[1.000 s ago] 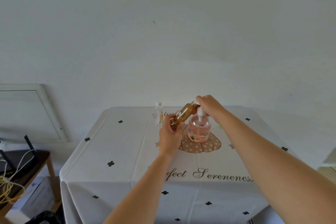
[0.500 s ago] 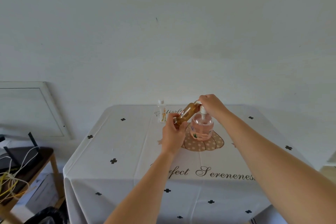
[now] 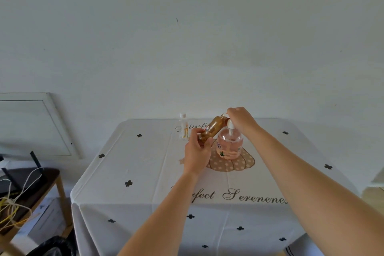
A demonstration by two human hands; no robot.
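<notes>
My left hand (image 3: 197,149) grips the lower end of a small amber bottle (image 3: 214,129), which is tilted with its open threaded neck pointing up and right. That neck sits right at the nozzle of a pink soap dispenser (image 3: 229,145), which stands on the table. My right hand (image 3: 240,119) is curled over the dispenser's white pump head and hides most of it; only the white stem shows below the fingers. I cannot see any liquid moving.
A small clear bottle with a white cap (image 3: 184,129) stands just left of my hands. The white printed tablecloth (image 3: 145,172) covers a table against the wall. A low wooden side table (image 3: 37,185) with cables and a router is at the left.
Both hands keep their holds, with the amber bottle's neck still at the pump nozzle. Only the view has shifted slightly.
</notes>
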